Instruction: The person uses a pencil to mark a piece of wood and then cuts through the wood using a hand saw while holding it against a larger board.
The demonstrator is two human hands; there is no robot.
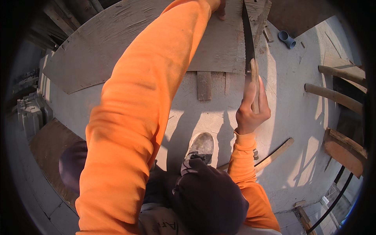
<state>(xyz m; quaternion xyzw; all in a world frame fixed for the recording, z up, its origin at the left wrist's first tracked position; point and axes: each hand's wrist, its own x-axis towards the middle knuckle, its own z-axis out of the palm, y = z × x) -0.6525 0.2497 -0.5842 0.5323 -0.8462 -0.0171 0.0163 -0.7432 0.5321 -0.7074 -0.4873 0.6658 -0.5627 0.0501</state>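
My right hand (pixel 252 111) is closed round the wooden handle of a handsaw (pixel 248 37). The saw's long dark blade points away from me, with its toothed edge on the left, along the right side of a plywood sheet (pixel 219 51). A narrow splintered strip of wood (pixel 260 23) lies just right of the blade. At the top edge my left hand (pixel 220 9) rests on the sheet, left of the saw. Only part of it shows, with a finger stretched down against the wood; the other fingers are out of sight.
Under the sheet's near edge a short wooden block (pixel 204 86) sticks out. A grey pipe fitting (pixel 287 39) lies at the right, near round poles (pixel 333 96). My shoe (pixel 201 147) is below the sheet, and a wood strip (pixel 274 154) lies on the floor. Stacked blocks (pixel 31 113) stand far left.
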